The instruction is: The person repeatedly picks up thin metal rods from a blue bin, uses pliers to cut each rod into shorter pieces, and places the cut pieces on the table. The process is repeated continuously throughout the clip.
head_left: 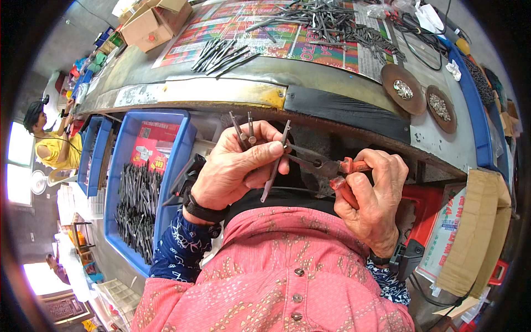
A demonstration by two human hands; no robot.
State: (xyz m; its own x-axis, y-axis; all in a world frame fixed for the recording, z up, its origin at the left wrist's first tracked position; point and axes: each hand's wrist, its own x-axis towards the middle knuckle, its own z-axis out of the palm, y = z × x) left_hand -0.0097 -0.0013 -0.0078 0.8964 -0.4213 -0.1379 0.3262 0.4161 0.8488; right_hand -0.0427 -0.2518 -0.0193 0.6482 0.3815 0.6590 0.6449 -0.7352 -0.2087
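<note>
Gripping red-handled pliers (326, 169), red package (152, 145) in blue bin (182, 149)

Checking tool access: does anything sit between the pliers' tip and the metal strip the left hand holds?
Nothing visible does. The pliers, in the right hand, already meet the metal strip pinched in the left hand; the spare strips stick up clear above the fingers.
</note>
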